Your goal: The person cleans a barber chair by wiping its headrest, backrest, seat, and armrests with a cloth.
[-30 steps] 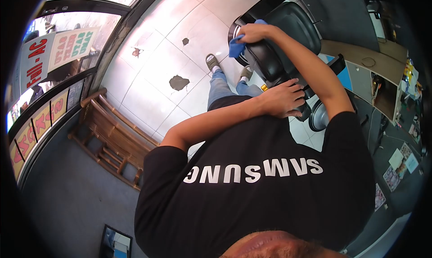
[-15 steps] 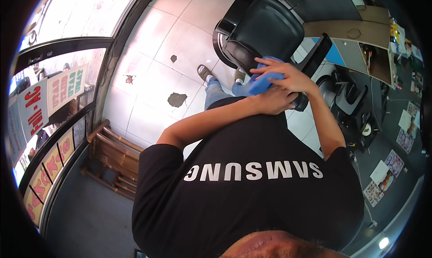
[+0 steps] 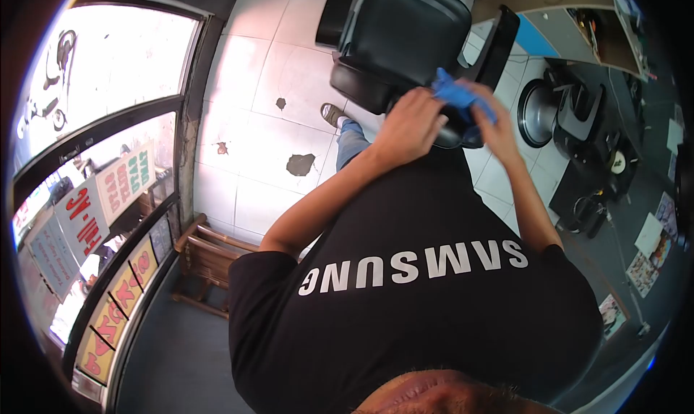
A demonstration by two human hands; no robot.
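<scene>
Right hand (image 3: 499, 128) holds a blue cloth (image 3: 461, 95) at the near side of the black chair (image 3: 408, 35). Left hand (image 3: 412, 127) is right beside it, cloth contact unclear. Broken floor patch (image 3: 300, 165) and wooden bench (image 3: 217, 246) off left, round metal base (image 3: 533, 118) off right

Floor: large glossy white square tiles (image 3: 246, 74), thin grout lines. Black padded chair (image 3: 412, 31) over it, base hidden. Left of the chair: ragged dark-grey broken patches (image 3: 300, 165) in the tiling. Beside the chair's near left corner: olive-brown strapped sandal (image 3: 333, 113), foot inside. Right of the chair: round shiny dark metal base (image 3: 531, 114), flat on the floor. Well left of and behind the chair: brown bamboo bench (image 3: 224, 240), feet unclear.
</scene>
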